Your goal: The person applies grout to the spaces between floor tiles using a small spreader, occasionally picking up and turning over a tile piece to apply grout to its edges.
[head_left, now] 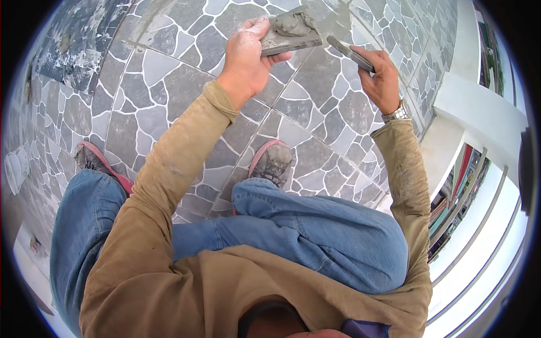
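My left hand (pixel 248 59) grips the near-left end of a small flat grey board (pixel 293 47), thumb on top and fingers underneath. A lump of wet grey mortar (pixel 294 24) sits on the board's upper face. Just to the right, my right hand (pixel 380 78) is closed around a narrow mortar-smeared hand tool (pixel 345 49). Its tip points up and left, close to the board's right edge but apart from it. What exact kind of tool it is cannot be made out.
Grey stone-patterned floor tiles (pixel 186 93) with pale joints lie below. At the far left is a dark sheet (pixel 76 48) spattered with pale material. A white ledge (pixel 479 104) and a barred railing (pixel 479 219) stand at the right. My shoe (pixel 270 163) rests on the tiles.
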`<move>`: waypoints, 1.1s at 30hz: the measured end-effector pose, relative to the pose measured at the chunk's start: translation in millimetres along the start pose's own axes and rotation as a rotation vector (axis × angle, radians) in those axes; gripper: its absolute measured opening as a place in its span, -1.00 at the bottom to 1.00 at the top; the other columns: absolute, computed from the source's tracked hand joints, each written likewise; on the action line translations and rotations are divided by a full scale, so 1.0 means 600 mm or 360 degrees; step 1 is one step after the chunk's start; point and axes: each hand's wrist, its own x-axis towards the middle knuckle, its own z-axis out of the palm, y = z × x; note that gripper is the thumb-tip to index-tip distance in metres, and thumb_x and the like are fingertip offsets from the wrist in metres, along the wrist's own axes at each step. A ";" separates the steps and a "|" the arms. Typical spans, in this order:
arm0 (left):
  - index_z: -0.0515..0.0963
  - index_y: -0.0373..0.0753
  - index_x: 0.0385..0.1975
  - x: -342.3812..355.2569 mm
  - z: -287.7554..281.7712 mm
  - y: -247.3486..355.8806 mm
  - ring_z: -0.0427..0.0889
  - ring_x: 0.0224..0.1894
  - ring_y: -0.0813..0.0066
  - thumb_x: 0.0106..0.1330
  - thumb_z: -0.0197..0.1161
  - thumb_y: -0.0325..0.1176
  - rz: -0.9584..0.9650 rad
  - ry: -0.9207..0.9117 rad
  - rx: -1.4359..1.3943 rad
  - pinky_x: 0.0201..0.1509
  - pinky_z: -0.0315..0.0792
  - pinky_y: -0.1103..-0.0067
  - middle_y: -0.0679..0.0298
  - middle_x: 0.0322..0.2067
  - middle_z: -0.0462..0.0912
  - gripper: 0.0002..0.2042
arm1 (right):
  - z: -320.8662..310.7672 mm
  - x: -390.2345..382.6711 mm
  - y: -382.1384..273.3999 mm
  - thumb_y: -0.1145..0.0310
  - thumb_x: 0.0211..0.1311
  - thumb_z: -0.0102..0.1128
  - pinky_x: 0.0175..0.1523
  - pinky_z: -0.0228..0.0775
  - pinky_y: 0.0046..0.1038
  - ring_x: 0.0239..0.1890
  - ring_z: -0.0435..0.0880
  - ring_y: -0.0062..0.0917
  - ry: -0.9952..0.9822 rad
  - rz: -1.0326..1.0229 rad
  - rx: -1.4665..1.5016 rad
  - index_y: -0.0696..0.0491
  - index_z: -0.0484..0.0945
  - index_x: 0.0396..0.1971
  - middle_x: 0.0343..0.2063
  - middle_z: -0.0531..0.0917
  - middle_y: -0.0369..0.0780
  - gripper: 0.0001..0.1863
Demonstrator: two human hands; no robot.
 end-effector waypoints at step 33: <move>0.49 -0.12 0.02 0.065 -0.052 0.042 0.60 -0.20 0.66 0.54 0.03 -0.20 0.0139 -0.0044 0.0582 -0.35 0.48 0.64 0.42 -0.14 0.63 -0.78 | 0.032 0.062 0.076 0.46 -0.04 0.09 -0.04 0.50 -0.15 -0.13 0.63 -0.10 -0.0178 0.0385 -0.0423 -0.12 0.67 0.07 -0.32 0.68 0.05 -0.43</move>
